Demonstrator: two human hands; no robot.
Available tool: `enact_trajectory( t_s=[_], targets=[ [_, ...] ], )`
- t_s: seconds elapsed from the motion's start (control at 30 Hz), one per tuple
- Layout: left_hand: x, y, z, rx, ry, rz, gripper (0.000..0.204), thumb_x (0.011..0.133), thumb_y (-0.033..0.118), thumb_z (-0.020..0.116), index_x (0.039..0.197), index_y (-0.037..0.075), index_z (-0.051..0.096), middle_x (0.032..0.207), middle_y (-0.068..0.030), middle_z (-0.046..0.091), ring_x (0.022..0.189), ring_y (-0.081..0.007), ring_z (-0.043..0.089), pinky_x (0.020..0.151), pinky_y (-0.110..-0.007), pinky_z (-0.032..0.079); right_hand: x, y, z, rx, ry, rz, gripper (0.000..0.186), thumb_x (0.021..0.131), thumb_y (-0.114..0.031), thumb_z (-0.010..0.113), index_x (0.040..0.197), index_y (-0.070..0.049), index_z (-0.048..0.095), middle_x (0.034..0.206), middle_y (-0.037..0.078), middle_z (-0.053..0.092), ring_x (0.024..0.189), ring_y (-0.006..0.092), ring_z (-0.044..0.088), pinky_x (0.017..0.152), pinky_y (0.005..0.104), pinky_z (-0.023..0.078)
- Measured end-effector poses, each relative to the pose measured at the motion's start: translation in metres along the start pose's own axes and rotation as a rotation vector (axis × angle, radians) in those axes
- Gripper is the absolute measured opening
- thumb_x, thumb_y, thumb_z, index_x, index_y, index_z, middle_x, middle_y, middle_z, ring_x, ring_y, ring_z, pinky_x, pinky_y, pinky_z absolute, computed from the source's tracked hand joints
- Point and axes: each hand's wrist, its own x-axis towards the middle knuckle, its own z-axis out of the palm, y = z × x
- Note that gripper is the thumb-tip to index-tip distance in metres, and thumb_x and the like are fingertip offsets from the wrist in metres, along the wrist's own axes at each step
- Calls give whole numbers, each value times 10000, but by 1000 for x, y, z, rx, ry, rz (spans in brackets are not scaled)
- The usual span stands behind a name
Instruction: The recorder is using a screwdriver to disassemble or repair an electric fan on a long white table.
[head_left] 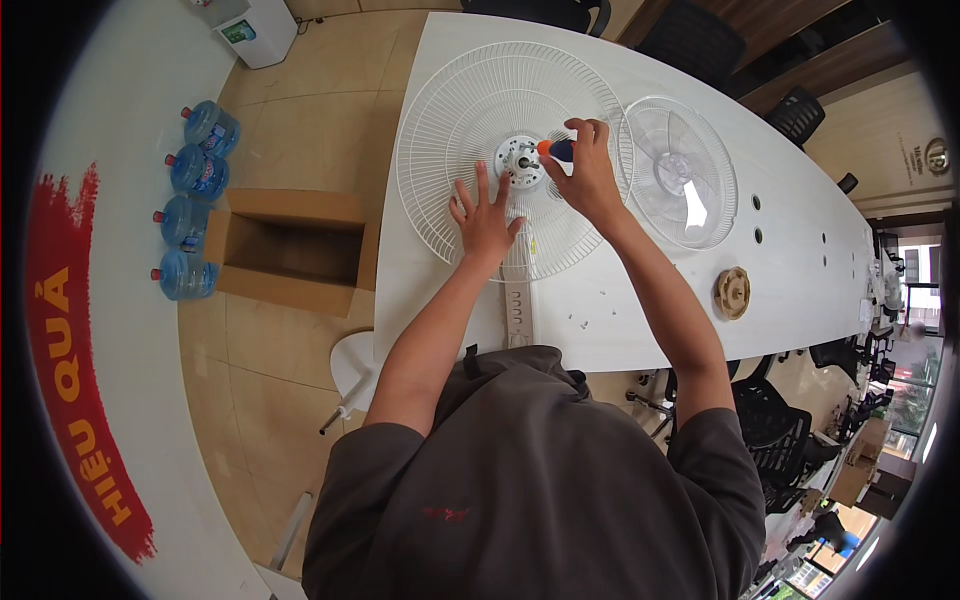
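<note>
A round white wire fan grille (450, 120) lies on the white table, with the fan's motor hub (521, 162) showing at its centre. My left hand (486, 225) rests on the grille's near part, fingers spread, their tips by the hub's rim. In my right hand (592, 175) is a screwdriver (562, 150) with an orange and dark blue handle, held just right of the hub. Its tip is too small to make out. Toward me runs the fan's white stand (518, 310). A clear fan blade (665, 170) sits in another round guard to the right.
Several small screws (585, 322) lie near the table's front edge. A round golden-brown part (732, 293) is on the right of the white table (640, 320). An open cardboard box (290, 250) and several water bottles (185, 220) stand on the floor at left.
</note>
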Motion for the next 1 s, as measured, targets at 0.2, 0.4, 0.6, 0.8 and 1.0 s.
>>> enact_trajectory(
  t_s=[0.2,0.4,0.6,0.8,1.0],
  targets=[
    [0,0,-1,11,-2,-3,871,815,497,732,1548,303,304,1654,-131,11,1428,-532,106,1082,-683,160,2,2,-3,1,-187,140,576,813,-49,747,1287,-6,421,1225,243,436,949,376,632,814,424,565],
    [-2,2,-9,-13,-25,-13,855,830,461,732,1547,265,309,1656,-120,-15,1445,-504,88,1109,-661,146,7,-14,-6,-22,-135,309,507,764,34,696,1219,-10,476,1195,260,440,899,414,651,716,428,576],
    [-1,0,-3,6,-5,-1,860,821,501,723,1546,304,304,1652,-132,9,1429,-536,102,1084,-683,167,2,4,3,-17,35,-85,440,826,-77,734,1189,-10,496,1139,240,470,809,388,648,682,437,567],
    [-2,-2,0,0,27,-1,857,819,500,725,1543,302,312,1654,-131,0,1429,-536,97,1085,-683,161,6,-8,4,8,-127,287,424,799,-21,726,1157,4,501,1177,248,435,893,396,621,731,432,547],
    [-2,-2,-1,2,4,1,856,817,494,729,1541,292,319,1657,-125,-13,1430,-529,94,1091,-677,150,4,-13,5,-53,56,35,463,785,-45,753,1162,10,489,1151,247,454,915,389,623,743,432,552]
  ],
)
